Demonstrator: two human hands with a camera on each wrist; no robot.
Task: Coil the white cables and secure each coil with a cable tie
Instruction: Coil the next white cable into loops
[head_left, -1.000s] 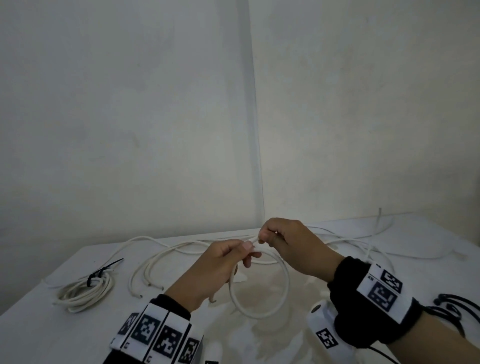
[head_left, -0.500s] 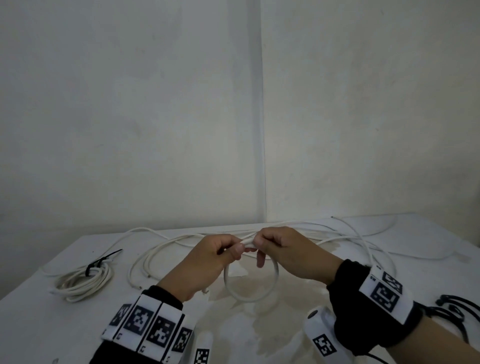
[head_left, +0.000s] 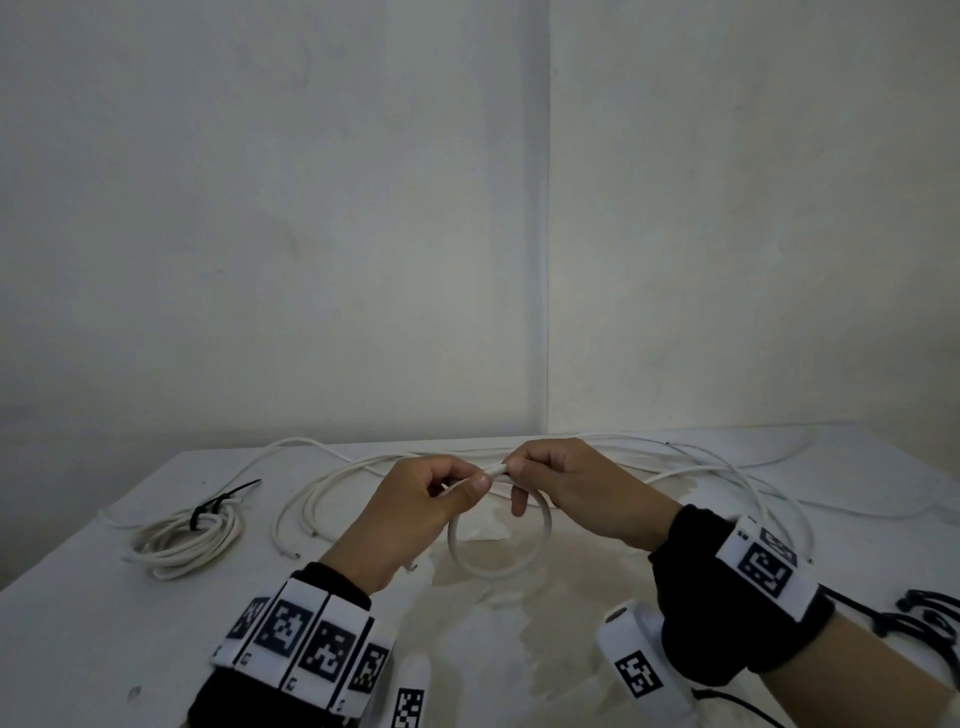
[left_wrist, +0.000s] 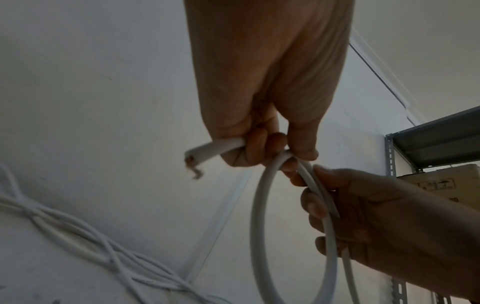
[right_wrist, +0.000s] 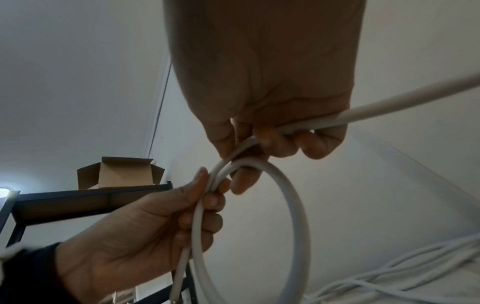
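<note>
A white cable loop (head_left: 498, 564) hangs between both hands above the white table (head_left: 93, 639). My left hand (head_left: 457, 491) grips the top of the loop where the strands cross, with the cut cable end (left_wrist: 193, 156) sticking out of my fist. My right hand (head_left: 524, 467) pinches the same cable (right_wrist: 389, 107) just right of it; the cable runs off to the right from there. A finished coil (head_left: 182, 540) bound with a black cable tie (head_left: 218, 501) lies at the left. Loose white cables (head_left: 322, 499) lie across the back of the table.
Black cable ties (head_left: 930, 618) lie at the table's right edge. Walls meet in a corner right behind the table. A dark metal shelf (right_wrist: 91, 195) with a cardboard box (right_wrist: 122, 174) shows in the wrist views.
The hands have drawn together and the loop has shrunk to a small ring. More cable has been pulled in from the right.
</note>
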